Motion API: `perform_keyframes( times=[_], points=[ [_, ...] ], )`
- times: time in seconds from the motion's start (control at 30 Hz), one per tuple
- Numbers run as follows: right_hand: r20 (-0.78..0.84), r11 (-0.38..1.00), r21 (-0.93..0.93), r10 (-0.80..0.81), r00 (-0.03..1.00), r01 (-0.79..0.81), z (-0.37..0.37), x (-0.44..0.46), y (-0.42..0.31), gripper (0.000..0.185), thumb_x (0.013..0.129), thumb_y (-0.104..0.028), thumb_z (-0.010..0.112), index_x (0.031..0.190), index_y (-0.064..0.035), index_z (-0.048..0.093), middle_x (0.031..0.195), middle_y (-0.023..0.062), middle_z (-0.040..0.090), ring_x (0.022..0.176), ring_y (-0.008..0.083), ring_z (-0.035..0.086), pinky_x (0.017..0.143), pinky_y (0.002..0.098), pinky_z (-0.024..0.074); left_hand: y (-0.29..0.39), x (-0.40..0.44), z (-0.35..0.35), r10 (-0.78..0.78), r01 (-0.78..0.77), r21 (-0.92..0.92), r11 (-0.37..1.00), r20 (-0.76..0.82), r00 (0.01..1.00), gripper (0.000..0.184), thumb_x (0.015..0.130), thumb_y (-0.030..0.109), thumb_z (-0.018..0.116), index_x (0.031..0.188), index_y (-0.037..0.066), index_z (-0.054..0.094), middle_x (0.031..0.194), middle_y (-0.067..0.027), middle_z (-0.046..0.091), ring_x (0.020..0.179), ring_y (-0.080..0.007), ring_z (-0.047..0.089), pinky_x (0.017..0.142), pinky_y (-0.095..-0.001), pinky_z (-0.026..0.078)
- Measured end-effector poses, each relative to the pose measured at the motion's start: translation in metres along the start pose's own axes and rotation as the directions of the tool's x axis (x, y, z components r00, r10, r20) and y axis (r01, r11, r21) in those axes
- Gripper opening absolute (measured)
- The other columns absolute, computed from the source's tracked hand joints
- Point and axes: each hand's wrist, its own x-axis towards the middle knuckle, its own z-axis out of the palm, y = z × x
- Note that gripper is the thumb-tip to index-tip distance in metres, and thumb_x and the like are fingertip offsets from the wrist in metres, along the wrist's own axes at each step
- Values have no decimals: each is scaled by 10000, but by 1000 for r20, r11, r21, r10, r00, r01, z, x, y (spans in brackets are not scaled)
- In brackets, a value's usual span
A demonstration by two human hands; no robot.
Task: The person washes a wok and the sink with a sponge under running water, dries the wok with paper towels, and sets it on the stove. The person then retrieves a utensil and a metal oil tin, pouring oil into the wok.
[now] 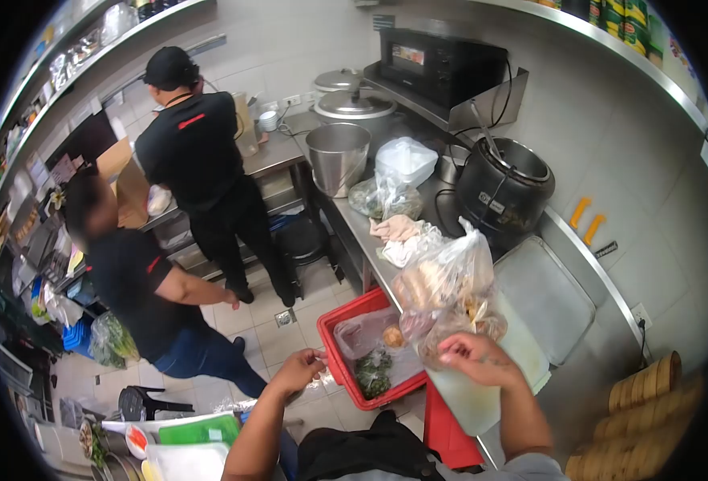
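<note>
My left hand [302, 372] is at the left rim of a red plastic bin [326, 346], its fingers closed at the edge. The bin is lined with clear plastic. Inside it lie dark green leafy vegetables [373, 373] and a round brownish item [393, 336]. My right hand [479, 358] is over the counter, fingers bent and closed on a clear plastic bag [435, 341] with brownish contents I cannot make out. Behind that bag sits a larger clear bag [447, 276] of pale food. Under them is a whitish cutting board [467, 405].
Beyond the bags are cloths [406, 238], a steel pot [338, 156] and a black soup warmer [504, 188]. A metal tray [542, 280] lies at right, near bamboo steamers [638, 409]. Two people [197, 152] stand at left. A green board [201, 430] is at lower left.
</note>
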Motion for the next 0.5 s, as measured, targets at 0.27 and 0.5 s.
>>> perform_keyframes(
  times=[0.27, 0.5],
  points=[
    [-300, 984, -175, -57, 952, 4, -122, 142, -79, 231, 835, -198, 654, 972, -17, 612, 817, 33, 629, 714, 92, 557, 662, 246, 468, 27, 278, -22, 241, -211, 152, 966, -214, 947, 190, 828, 173, 632, 939, 20, 622, 756, -33, 636, 647, -109, 576, 568, -267, 480],
    [-453, 912, -407, -151, 879, -53, -150, 362, -64, 343, 859, -258, 579, 1061, 18, 554, 973, 176, 640, 892, 277, 621, 786, 341, 480, 93, 464, 5, 299, -90, 374, 923, -550, 780, 445, 778, 248, 648, 1147, 26, 535, 1105, -181, 529, 1054, -331, 498, 904, -412, 398]
  ],
)
